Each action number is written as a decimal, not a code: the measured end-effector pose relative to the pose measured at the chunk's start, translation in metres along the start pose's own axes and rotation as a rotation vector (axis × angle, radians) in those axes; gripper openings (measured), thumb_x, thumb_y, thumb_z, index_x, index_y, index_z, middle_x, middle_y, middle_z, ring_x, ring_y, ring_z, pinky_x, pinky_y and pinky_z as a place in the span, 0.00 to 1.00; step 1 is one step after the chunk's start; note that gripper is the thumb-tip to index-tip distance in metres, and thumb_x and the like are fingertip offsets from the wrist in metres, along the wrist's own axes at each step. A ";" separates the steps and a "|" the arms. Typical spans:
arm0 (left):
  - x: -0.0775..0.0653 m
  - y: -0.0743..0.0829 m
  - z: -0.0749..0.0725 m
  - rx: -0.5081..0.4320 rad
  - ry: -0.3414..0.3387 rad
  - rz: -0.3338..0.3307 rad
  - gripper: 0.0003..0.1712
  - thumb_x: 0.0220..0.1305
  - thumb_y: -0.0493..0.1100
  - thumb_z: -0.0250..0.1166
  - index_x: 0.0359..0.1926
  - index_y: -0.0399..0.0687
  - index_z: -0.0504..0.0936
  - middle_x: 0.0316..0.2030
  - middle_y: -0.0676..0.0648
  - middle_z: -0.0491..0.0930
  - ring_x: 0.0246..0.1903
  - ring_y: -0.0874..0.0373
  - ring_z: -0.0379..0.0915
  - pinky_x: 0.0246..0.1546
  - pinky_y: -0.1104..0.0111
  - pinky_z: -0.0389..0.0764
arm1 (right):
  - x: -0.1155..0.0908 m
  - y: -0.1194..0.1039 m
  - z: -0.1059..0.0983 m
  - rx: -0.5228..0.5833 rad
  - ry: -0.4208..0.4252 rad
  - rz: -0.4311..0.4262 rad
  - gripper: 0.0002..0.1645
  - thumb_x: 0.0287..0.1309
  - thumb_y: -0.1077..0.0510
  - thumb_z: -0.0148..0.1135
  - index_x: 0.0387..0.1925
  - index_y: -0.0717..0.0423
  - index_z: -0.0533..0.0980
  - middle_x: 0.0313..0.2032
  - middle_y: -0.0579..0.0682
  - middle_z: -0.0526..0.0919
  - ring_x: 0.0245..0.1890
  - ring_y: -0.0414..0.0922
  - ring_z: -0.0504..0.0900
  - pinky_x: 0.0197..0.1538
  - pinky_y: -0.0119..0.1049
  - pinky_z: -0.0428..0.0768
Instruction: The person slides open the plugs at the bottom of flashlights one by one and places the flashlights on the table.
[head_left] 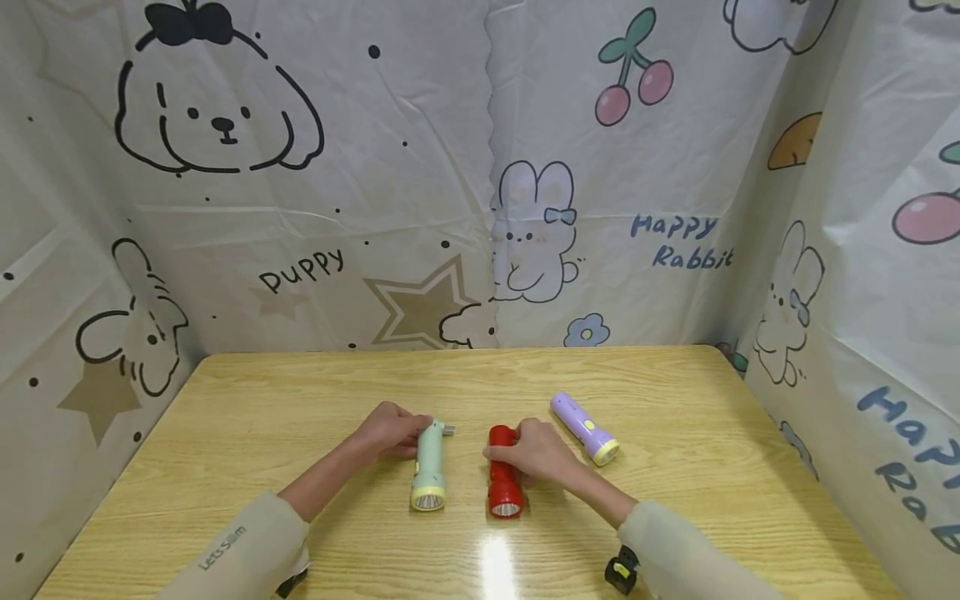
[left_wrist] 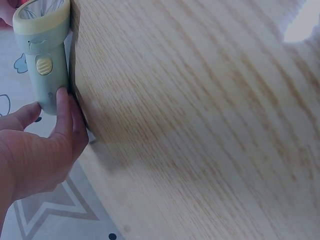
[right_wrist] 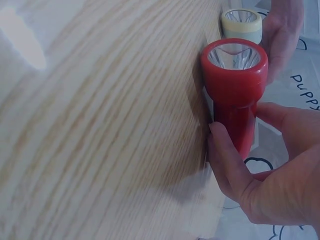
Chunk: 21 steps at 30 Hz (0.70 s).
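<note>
A pale green flashlight (head_left: 430, 460) with a cream head lies on the table, its lens toward the near edge. Two metal plug prongs (head_left: 449, 431) stick out at its far end. My left hand (head_left: 390, 432) grips that far end, thumb and fingers on either side of the body (left_wrist: 49, 80). Just to the right, my right hand (head_left: 542, 451) holds a red flashlight (head_left: 503, 493) around its handle. The red one's lens (right_wrist: 234, 56) also points toward the near side. Behind the right hand lies a purple flashlight (head_left: 576, 418) with a yellow head, untouched.
The wooden table (head_left: 300, 387) has a patterned cloth (head_left: 420, 167) hanging behind it and along both sides. Light glares off the table near the front. Dark straps with small devices show at both wrists, the right one (head_left: 621, 572) more fully.
</note>
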<state>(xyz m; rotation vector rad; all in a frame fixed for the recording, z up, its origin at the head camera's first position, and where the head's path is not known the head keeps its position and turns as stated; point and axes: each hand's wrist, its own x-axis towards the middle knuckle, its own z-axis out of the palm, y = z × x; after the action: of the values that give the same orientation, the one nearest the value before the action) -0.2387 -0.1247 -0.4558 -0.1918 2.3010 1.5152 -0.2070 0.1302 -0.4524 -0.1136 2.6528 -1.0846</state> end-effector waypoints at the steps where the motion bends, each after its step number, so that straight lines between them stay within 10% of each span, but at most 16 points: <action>1: 0.000 0.000 0.000 0.000 0.001 0.001 0.17 0.72 0.43 0.62 0.44 0.28 0.82 0.36 0.40 0.81 0.29 0.58 0.79 0.33 0.69 0.85 | 0.000 0.000 0.000 -0.004 0.002 0.000 0.26 0.54 0.43 0.74 0.29 0.60 0.73 0.20 0.51 0.78 0.16 0.45 0.78 0.19 0.33 0.80; 21: 0.000 0.000 0.001 0.017 0.008 0.006 0.20 0.72 0.44 0.62 0.48 0.25 0.81 0.39 0.39 0.81 0.30 0.57 0.79 0.33 0.68 0.85 | 0.001 0.002 0.002 0.068 -0.013 0.001 0.26 0.54 0.51 0.74 0.41 0.69 0.76 0.25 0.53 0.80 0.17 0.44 0.82 0.20 0.36 0.83</action>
<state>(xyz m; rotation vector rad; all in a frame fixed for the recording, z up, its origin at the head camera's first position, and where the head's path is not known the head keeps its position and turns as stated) -0.2385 -0.1241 -0.4561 -0.1874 2.3217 1.5003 -0.2075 0.1302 -0.4557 -0.1057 2.6010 -1.1685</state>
